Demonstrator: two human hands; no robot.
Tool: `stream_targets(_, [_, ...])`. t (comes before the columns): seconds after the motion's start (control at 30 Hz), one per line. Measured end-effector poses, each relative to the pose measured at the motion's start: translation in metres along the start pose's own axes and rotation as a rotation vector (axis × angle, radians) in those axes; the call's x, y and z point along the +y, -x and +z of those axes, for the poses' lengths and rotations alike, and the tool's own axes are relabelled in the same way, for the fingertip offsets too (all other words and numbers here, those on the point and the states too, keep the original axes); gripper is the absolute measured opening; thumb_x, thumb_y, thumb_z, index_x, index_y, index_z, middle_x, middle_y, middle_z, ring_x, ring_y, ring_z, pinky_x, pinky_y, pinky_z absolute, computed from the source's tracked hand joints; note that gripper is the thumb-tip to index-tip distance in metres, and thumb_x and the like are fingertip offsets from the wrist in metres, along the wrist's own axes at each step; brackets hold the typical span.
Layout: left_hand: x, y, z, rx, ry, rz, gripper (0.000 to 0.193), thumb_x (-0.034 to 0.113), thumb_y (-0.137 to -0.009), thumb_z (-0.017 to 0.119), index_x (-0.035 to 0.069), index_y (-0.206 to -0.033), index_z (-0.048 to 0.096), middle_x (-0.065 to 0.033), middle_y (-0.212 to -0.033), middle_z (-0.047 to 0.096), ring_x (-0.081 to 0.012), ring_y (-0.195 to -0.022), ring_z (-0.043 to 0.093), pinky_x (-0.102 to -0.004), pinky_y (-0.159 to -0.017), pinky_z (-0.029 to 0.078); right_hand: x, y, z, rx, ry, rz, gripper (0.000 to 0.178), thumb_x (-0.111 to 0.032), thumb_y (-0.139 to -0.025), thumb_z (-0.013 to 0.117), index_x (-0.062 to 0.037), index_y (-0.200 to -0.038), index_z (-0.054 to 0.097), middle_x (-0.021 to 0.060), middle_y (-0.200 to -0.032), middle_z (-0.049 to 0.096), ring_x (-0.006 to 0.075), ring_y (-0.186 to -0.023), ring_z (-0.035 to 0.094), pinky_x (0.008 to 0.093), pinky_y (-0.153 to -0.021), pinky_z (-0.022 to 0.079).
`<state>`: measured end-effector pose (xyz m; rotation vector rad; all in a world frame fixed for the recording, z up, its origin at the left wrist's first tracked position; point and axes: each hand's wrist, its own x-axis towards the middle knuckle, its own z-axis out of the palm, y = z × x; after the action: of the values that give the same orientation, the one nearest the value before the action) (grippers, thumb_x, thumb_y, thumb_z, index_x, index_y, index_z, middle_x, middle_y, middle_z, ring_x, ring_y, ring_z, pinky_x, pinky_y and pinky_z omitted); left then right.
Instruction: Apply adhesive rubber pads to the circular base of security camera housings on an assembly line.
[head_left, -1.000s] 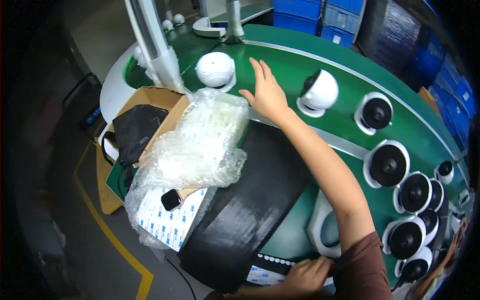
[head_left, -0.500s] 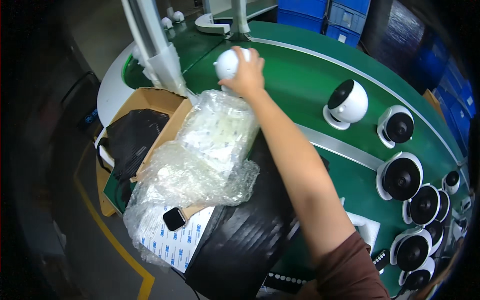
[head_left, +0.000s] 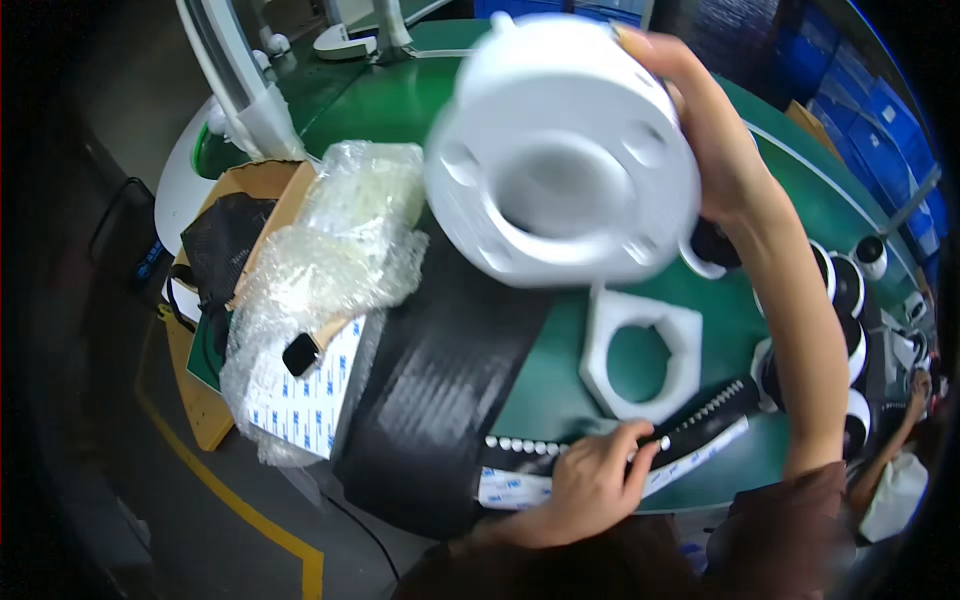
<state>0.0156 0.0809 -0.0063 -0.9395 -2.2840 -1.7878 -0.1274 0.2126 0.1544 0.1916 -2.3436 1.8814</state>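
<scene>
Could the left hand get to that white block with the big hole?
Probably yes: the left hand is close by the white block, and nothing seems to stand between them.

The green table [head_left: 540,395] bears a white ring [head_left: 684,358] and dotted black strip [head_left: 715,407].

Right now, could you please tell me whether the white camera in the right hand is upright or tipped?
Tipped: the right hand holds the white camera with its round, hollowed underside facing the viewer.
</scene>
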Motion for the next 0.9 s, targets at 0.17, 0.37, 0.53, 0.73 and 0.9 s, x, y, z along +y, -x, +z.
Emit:
stream_targets(0.17, [0.008, 0.0, -0.015, 0.073, 0.036, 0.024, 0.028, 0.002, -0.072, 0.068, -0.002, -0.091, 0.048, -0.0082, -0.062, 0.057, -0.0129, -0.054, 0.057, -0.0243, -0.051, 0.043, 0.047, 0.083, -0.026, 0.019, -0.224, 0.394, 0.054, -0.053, -0.081, 0.048, -0.0067, -0.107, 0.056, 0.0069, -0.095, 0.061, 0.0134, -0.08, 0.061, 0.0274, -0.066, 0.051])
stream_targets(0.37, [0.005, -0.008, -0.014, -0.021, 0.043, -0.058, 0.023, 0.009, -0.077, 0.064, 0.002, -0.087, 0.044, -0.0057, -0.06, 0.056, -0.0196, -0.05, 0.056, -0.0283, -0.046, 0.041, 0.102, 0.127, -0.029, 0.24, 0.737, -0.071, 0.056, -0.049, -0.089, 0.032, -0.0006, -0.094, 0.06, 0.0131, -0.078, 0.06, 0.0247, -0.075, 0.057, 0.0311, -0.066, 0.044])
stream_targets(0.53, [0.015, -0.004, -0.014, -0.022, -0.002, -0.01, 0.025, 0.001, -0.074, 0.065, 0.002, -0.086, 0.043, -0.0042, -0.06, 0.057, -0.0081, -0.052, 0.05, -0.0202, -0.049, 0.037, 0.115, 0.126, -0.036, 0.218, 0.41, -0.293, 0.029, -0.025, -0.092, 0.04, -0.0056, -0.099, 0.06, 0.0113, -0.09, 0.057, 0.0229, -0.082, 0.055, 0.0303, -0.073, 0.043])
stream_targets(0.73, [0.016, 0.005, -0.022, -0.17, -0.05, -0.135, 0.02, 0.008, -0.075, 0.067, 0.0, -0.082, 0.049, -0.0067, -0.062, 0.059, -0.0136, -0.052, 0.056, -0.0227, -0.05, 0.041, 0.111, 0.137, -0.033, 0.362, 0.387, -0.159, 0.023, -0.018, -0.091, 0.044, -0.0008, -0.1, 0.055, 0.0099, -0.09, 0.059, 0.0153, -0.08, 0.056, 0.0261, -0.072, 0.044])
stream_targets(0.9, [0.028, 0.005, -0.04, -0.283, -0.031, -0.024, 0.007, 0.002, -0.07, 0.067, 0.0, -0.075, 0.063, -0.0109, -0.068, 0.063, -0.0211, -0.057, 0.061, -0.0256, -0.053, 0.044, 0.075, 0.205, -0.048, -0.136, 0.42, -0.13, 0.016, -0.012, -0.074, 0.061, -0.0018, -0.086, 0.062, 0.0093, -0.082, 0.061, 0.0188, -0.075, 0.059, 0.0274, -0.071, 0.045])
